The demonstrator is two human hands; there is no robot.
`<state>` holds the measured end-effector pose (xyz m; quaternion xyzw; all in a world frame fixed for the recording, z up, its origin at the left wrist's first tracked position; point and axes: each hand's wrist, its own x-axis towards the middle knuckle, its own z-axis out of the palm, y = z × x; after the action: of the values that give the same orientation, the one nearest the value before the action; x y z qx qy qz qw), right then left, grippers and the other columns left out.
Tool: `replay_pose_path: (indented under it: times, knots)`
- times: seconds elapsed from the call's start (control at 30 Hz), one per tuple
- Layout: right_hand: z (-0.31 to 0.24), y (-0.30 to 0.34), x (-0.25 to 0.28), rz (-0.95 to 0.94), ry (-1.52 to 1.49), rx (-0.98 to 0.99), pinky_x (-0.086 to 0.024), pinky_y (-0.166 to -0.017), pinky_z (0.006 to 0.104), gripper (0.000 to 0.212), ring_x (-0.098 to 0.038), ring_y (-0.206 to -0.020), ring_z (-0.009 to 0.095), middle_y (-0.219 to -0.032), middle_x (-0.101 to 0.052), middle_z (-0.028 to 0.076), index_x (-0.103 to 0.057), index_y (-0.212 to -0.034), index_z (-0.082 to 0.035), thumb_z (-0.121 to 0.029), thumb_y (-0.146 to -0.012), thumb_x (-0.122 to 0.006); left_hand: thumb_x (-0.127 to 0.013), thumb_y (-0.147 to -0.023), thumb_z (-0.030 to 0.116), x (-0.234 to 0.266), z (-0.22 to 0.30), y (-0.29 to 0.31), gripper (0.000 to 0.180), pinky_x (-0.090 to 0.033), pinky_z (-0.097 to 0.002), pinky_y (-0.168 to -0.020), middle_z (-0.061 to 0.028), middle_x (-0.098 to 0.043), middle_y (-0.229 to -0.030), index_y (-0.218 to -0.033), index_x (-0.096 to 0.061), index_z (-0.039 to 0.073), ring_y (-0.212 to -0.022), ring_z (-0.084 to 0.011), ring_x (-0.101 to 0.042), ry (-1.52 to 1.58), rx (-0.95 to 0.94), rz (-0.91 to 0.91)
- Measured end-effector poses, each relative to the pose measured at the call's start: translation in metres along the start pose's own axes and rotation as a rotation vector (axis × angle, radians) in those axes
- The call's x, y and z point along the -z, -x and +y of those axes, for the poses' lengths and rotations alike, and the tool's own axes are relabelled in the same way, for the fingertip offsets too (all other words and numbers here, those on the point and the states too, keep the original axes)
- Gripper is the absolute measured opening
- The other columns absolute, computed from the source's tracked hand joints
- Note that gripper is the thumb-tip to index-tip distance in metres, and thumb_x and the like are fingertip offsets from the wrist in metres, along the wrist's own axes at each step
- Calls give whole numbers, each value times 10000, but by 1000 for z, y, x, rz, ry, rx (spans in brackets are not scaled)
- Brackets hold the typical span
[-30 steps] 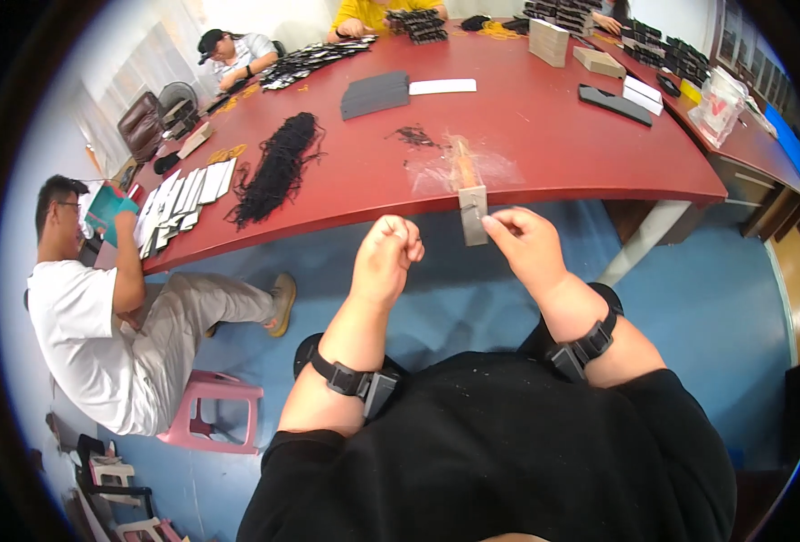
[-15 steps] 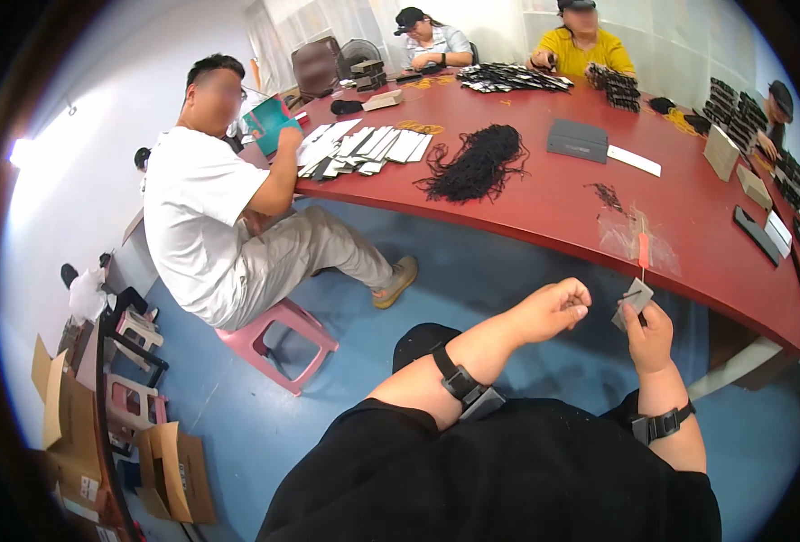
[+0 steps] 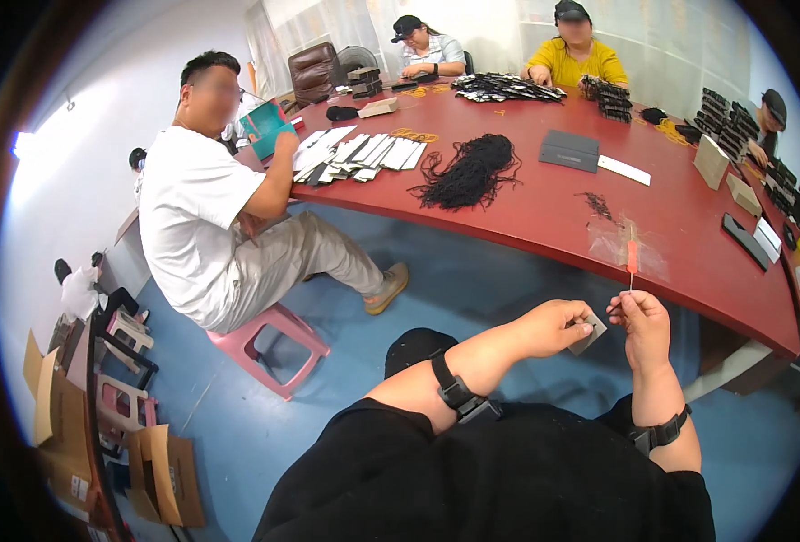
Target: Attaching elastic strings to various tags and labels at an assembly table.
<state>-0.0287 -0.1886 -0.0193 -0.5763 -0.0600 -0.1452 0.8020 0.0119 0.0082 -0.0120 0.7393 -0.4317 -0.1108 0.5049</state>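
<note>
My left hand (image 3: 558, 327) is closed on a small grey card (image 3: 590, 334), which sticks out past its fingertips. Just to the right, my right hand (image 3: 644, 330) is pinched shut by the lower tip of a thin metal rod. A short dark piece (image 3: 614, 311) shows at its fingertips, too small to name. The rod belongs to an orange-handled tool (image 3: 632, 256), held down under clear tape (image 3: 606, 242) at the edge of the red table (image 3: 526, 217). Both hands are in front of that edge, above the floor.
A heap of black cords (image 3: 472, 172), a dark grey box (image 3: 569, 151) and a white strip (image 3: 625, 171) lie on the table. Loose dark bits (image 3: 596, 206) are behind the tape. A person in white (image 3: 201, 208) sits on a pink stool (image 3: 274, 348) at left; others work across the table.
The grey card has passed from my right hand to my left and is off the rod. My right hand has risen to the rod's tip. The view has shifted slightly.
</note>
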Motion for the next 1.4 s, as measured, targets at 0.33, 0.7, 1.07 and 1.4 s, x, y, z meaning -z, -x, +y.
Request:
replay_pose_path:
  times: [0.33,0.7,1.07,1.4]
  knots:
    - [-3,0,6,-120,-125,-48,-498,-687,265,135,-600,-800,167,-865,-606,78,-580,-869,-31,-165,-885,-578,-553,-881,180,-3,1,-2,184,-477,-306,-661,-89,-626,-783,-975,-582,24,-724,-167,-598,44,19,66]
    - [7,8,9,-217,-616,-252,-409,-660,243,230,-513,-744,118,-835,-566,21,-568,-1104,-28,-133,-906,-514,-541,-886,57,-17,17,-13,176,-448,-233,-696,-6,-545,-779,-1055,-543,9,-708,-94,-520,-166,114,66]
    - [12,6,14,-297,-587,-113,-461,-686,233,223,-545,-708,108,-939,-653,91,-644,-990,-5,-192,-872,-615,-519,-906,25,-14,8,-12,222,-500,-254,-689,-104,-648,-996,-1123,-541,-19,-725,-115,-586,501,-11,259]
    - [-16,17,-5,-197,103,-43,-483,-588,218,235,-588,-719,94,-938,-652,93,-631,-1050,21,-56,-829,-651,-669,-741,38,-13,18,-9,291,-412,-356,-815,-77,-647,-950,-1022,-647,109,-861,-257,-598,-530,-451,444]
